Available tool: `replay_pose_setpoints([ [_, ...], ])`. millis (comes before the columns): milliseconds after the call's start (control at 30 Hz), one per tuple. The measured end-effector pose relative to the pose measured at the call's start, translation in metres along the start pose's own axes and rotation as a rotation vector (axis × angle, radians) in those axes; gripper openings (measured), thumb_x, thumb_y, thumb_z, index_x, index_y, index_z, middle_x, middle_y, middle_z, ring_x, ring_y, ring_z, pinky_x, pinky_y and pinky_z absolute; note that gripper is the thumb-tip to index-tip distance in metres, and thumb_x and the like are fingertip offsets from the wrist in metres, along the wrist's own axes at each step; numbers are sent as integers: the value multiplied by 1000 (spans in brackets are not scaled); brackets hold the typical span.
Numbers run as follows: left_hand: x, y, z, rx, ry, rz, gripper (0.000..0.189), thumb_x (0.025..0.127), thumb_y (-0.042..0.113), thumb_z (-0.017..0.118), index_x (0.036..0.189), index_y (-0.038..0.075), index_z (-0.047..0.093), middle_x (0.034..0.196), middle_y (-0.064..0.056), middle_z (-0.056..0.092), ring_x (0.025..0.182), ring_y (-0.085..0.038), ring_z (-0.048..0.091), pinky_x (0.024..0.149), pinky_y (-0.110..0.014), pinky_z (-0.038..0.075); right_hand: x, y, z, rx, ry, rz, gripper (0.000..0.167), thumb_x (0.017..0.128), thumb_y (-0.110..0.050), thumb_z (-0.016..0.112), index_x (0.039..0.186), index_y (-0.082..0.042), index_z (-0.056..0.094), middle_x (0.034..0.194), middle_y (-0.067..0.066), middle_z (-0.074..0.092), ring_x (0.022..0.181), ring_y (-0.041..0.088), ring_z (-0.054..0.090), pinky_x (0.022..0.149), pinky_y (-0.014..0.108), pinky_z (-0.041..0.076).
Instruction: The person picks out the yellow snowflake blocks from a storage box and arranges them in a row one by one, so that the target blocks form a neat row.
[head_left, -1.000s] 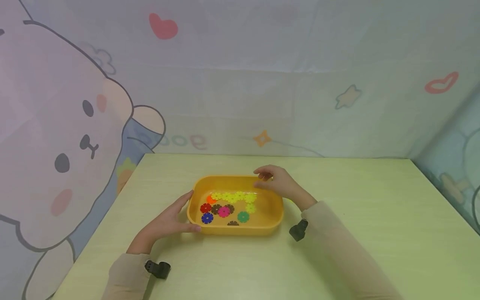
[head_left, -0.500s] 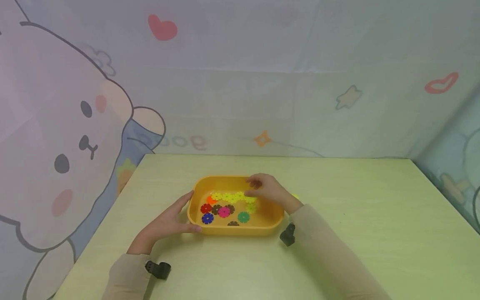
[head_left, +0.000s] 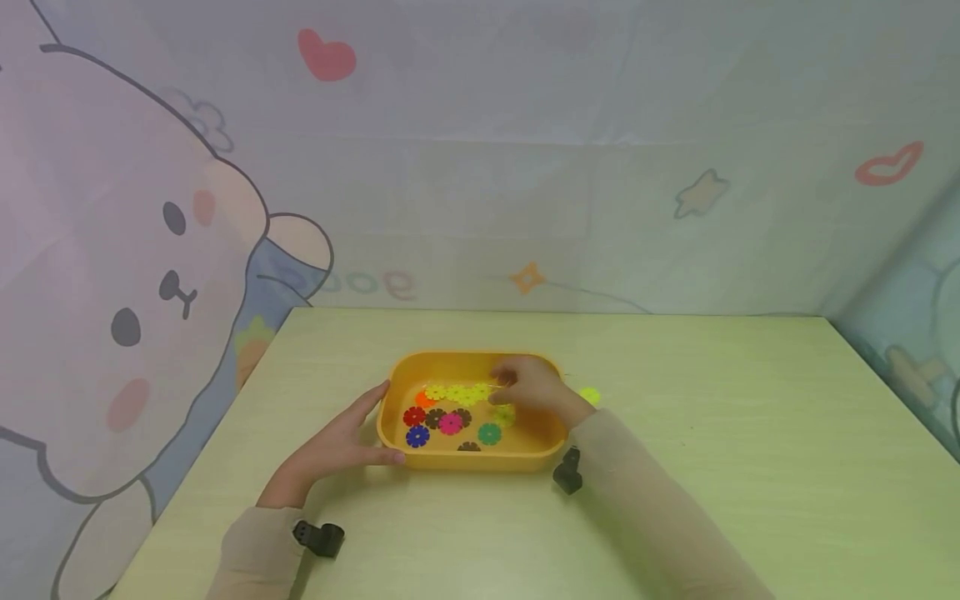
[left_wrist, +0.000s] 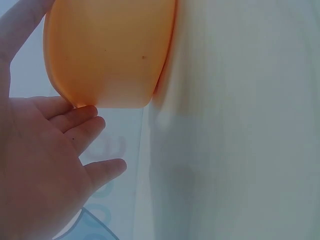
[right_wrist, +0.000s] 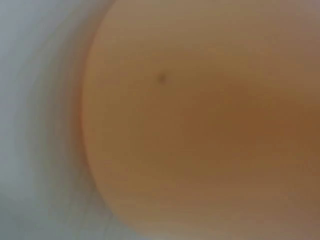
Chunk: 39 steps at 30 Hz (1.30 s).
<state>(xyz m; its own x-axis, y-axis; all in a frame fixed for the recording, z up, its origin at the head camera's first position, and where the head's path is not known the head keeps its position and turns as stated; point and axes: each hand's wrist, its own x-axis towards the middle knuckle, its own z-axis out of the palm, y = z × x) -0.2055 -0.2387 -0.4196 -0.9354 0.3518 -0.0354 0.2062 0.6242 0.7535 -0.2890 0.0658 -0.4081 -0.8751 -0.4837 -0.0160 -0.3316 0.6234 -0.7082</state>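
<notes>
A yellow plastic tray stands on the table in the head view. Notched, flower-shaped plastic building discs lie in it: several yellow ones along the far side, then red, blue, pink, green, orange and brown ones. My left hand holds the tray's left end between thumb and fingers, its fingertips at the rim in the left wrist view. Over the right part of the tray, my right hand reaches in with thumb and fingers apart, covering some yellow discs. The right wrist view has only the blurred tray wall.
One yellow disc lies on the pale table, just right of the tray. Behind the table hangs a printed cloth with a cartoon animal. Each sleeve carries a small black camera, such as the left one.
My right hand has moved left and lower, from the tray's far right rim to the yellow discs inside. The yellow disc beside the tray has come into view. The left hand stays put.
</notes>
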Motion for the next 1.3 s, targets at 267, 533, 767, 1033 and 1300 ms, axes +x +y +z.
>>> replay_pose_setpoints([
  [267,1,-2,0,-7,-3,-2,110,73,37,84,154,5,17,159,-20,16,144,-45,12,110,-68,17,4,3,9,-16,-7,66,42,81,-11,76,119,3,64,113,14,66,105,28,60,94,40,50],
  [533,0,-1,1,-13,-5,-11,111,72,37,84,154,5,17,159,-21,16,144,-45,12,110,-68,16,2,2,13,-77,19,108,42,79,-10,77,116,4,65,115,15,67,110,30,60,99,41,48],
  [767,0,-1,0,-17,-1,-3,111,73,36,84,154,4,16,159,-21,16,144,-45,12,111,-68,16,2,-1,12,-108,15,113,41,77,-9,78,114,3,66,113,14,67,106,29,60,97,40,48],
  [1033,0,-2,0,-8,0,-11,110,73,38,84,154,5,16,159,-20,17,144,-45,12,110,-68,16,2,-1,14,-101,-11,128,40,76,-8,79,113,1,66,110,12,66,100,25,59,93,38,50],
  [1300,0,-2,1,-8,-6,-15,111,73,39,84,154,5,15,159,-20,16,145,-44,12,110,-68,16,2,-1,15,-78,-41,141,42,77,-10,79,116,1,66,110,11,66,99,24,58,93,37,50],
])
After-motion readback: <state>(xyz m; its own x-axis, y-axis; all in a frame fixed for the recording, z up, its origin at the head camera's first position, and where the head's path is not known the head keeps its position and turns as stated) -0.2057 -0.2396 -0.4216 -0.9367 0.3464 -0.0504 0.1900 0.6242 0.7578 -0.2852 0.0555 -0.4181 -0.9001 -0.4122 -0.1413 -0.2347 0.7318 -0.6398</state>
